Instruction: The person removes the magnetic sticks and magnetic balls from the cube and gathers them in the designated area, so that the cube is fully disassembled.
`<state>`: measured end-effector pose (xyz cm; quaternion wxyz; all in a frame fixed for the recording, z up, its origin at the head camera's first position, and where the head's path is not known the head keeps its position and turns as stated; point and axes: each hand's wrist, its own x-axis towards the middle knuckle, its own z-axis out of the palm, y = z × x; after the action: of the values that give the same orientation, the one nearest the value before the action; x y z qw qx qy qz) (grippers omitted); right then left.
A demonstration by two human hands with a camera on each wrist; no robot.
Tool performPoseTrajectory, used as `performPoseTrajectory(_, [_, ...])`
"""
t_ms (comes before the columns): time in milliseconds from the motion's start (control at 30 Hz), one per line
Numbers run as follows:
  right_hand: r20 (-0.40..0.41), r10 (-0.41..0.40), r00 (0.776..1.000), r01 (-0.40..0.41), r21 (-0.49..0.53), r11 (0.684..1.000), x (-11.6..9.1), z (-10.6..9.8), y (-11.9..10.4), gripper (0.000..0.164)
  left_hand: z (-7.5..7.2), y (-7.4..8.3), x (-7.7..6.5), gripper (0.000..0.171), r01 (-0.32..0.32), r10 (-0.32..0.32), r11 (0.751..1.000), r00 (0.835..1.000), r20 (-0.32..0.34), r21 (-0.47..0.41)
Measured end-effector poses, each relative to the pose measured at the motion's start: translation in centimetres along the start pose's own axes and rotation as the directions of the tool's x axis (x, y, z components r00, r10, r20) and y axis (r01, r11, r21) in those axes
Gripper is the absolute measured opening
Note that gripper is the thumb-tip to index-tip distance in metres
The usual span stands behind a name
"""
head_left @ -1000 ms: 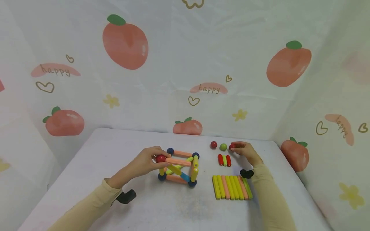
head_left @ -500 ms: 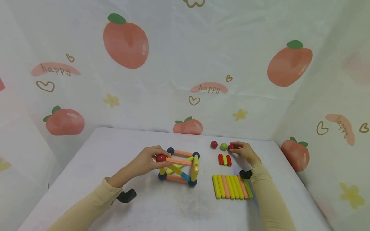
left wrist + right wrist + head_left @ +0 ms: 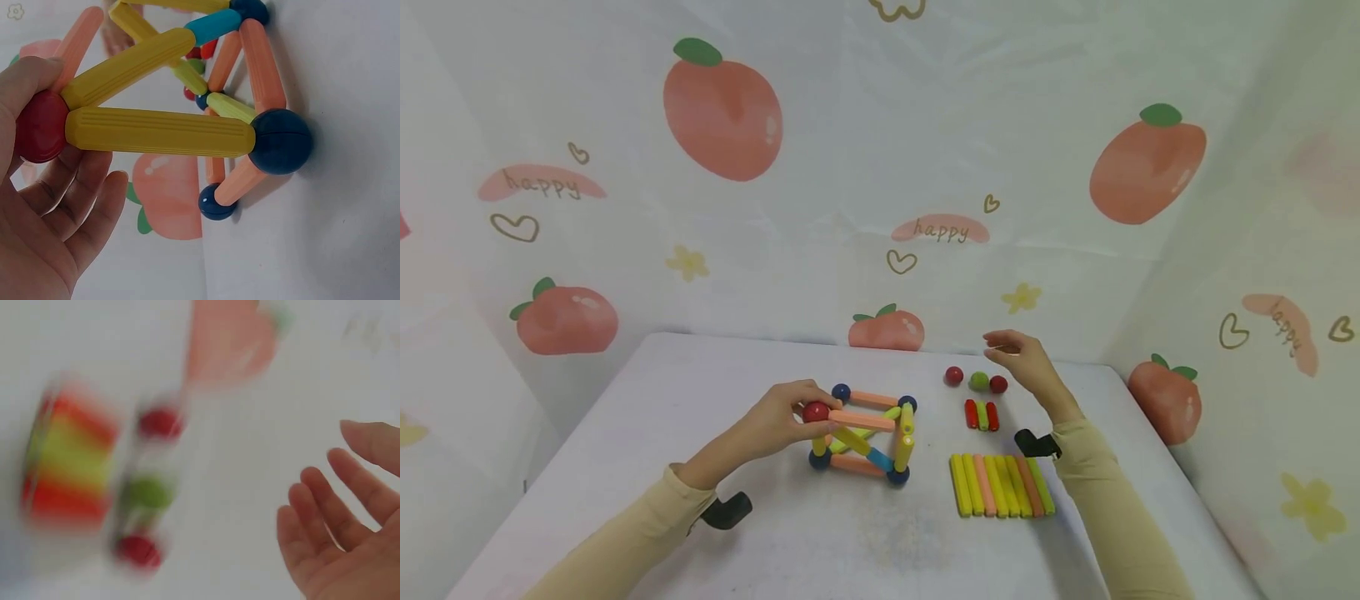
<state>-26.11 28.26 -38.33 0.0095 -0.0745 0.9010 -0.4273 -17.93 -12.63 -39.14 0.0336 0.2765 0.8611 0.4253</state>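
My left hand [image 3: 786, 418] pinches a red ball [image 3: 42, 127] at the top near corner of a frame of rods and balls. From that ball run two yellow rods [image 3: 159, 132] and an orange rod [image 3: 862, 420]. Dark blue balls [image 3: 281, 142] join the frame's lower corners on the table. My right hand [image 3: 1026, 364] hovers with nothing in it, fingers relaxed, above and behind a row of balls. In that row are a red ball [image 3: 953, 376], a green ball [image 3: 979, 382] and another red ball [image 3: 997, 384]; they look blurred in the right wrist view.
Short red and green rods [image 3: 982, 415] lie side by side in front of the balls. Nearer me is a row of several longer yellow, orange and green rods [image 3: 1002, 486]. A printed cloth [image 3: 820, 250] hangs behind the white table [image 3: 715, 375].
My right hand has let go of the rightmost red ball, which now sits beside the green one, and has lifted up and away. The left hand stays on the frame's red ball.
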Motion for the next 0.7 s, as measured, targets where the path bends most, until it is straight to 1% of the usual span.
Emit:
performPoseTrajectory(67, [0.057, -0.036, 0.998, 0.035, 0.026, 0.999, -0.8, 1.2, -3.1, 0.043, 0.0, -0.1, 0.0, 0.025, -0.004, 0.004, 1.000, 1.000, -0.002, 0.004])
performPoseTrajectory(133, [0.141, -0.096, 0.985, 0.089, 0.054, 0.995, -1.7, 2.7, -5.9, 0.040, 0.0, -0.2, 0.0, 0.025, -0.006, 0.006, 1.000, 1.000, -0.004, 0.005])
performPoseTrajectory(200, [0.228, -0.154, 0.961, 0.138, 0.086, 0.987, -2.7, 4.4, -8.2, 0.037, 0.0, -0.3, 0.0, 0.025, -0.009, 0.009, 1.000, 1.000, -0.005, 0.008])
performPoseTrajectory(300, [0.343, -0.220, 0.913, 0.190, 0.119, 0.975, -3.8, 6.7, -10.4, 0.031, 0.0, -0.3, 0.1, 0.025, -0.003, 0.003, 1.000, 1.000, 0.000, 0.002])
performPoseTrajectory(367, [0.396, -0.220, 0.892, 0.184, 0.127, 0.975, -4.3, 8.0, -11.4, 0.028, 0.0, -0.3, 0.1, 0.025, -0.005, 0.005, 1.000, 1.000, 0.003, 0.002])
performPoseTrajectory(433, [0.426, -0.210, 0.880, 0.171, 0.128, 0.977, -4.6, 9.1, -12.1, 0.026, 0.1, -0.3, 0.1, 0.025, -0.010, 0.010, 1.000, 1.000, 0.006, 0.007])
performPoseTrajectory(533, [0.433, -0.197, 0.880, 0.161, 0.119, 0.980, -4.8, 10.3, -12.6, 0.025, 0.1, -0.3, 0.1, 0.025, -0.019, 0.018, 0.999, 1.000, 0.009, 0.029])
performPoseTrajectory(700, [0.424, -0.221, 0.878, 0.197, 0.101, 0.975, -4.7, 11.4, -12.8, 0.023, 0.2, -0.3, 0.1, 0.026, -0.019, 0.018, 0.997, 1.000, 0.019, 0.074])
